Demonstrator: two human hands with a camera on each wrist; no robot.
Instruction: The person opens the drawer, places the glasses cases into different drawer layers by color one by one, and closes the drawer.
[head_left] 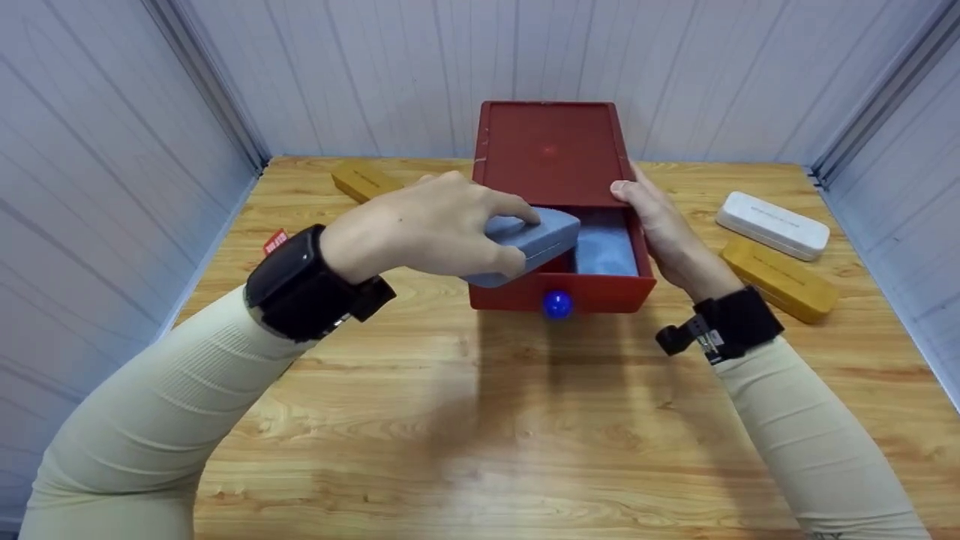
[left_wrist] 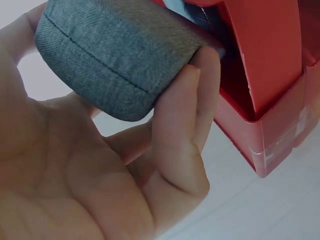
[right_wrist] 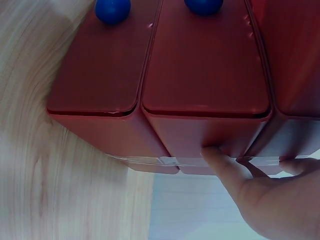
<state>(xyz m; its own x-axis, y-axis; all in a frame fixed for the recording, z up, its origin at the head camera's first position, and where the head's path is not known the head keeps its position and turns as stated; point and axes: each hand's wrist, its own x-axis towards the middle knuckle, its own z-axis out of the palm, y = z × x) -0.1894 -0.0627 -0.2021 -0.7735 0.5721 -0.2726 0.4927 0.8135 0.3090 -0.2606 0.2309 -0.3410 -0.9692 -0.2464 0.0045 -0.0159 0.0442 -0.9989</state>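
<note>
A blue-grey fabric-covered glasses case (head_left: 546,229) is gripped between the thumb and fingers of my left hand (head_left: 442,225). It hangs tilted over the pulled-out top drawer (head_left: 600,291) of a red drawer box (head_left: 551,150); the left wrist view shows the seam on the case (left_wrist: 110,65). Inside the drawer, on the right, lies another blue-grey case (head_left: 606,251). My right hand (head_left: 667,232) rests against the box's right side, its thumb on the top edge. The right wrist view shows fingers of that hand (right_wrist: 270,192) touching the red side wall (right_wrist: 200,135).
A white case (head_left: 772,223) and a mustard-yellow case (head_left: 780,279) lie right of the box. Another yellow case (head_left: 364,180) sits behind my left hand. A red item (head_left: 275,241) shows partly beside the left wrist. Blue round knobs (head_left: 557,304) stick out from the drawer fronts.
</note>
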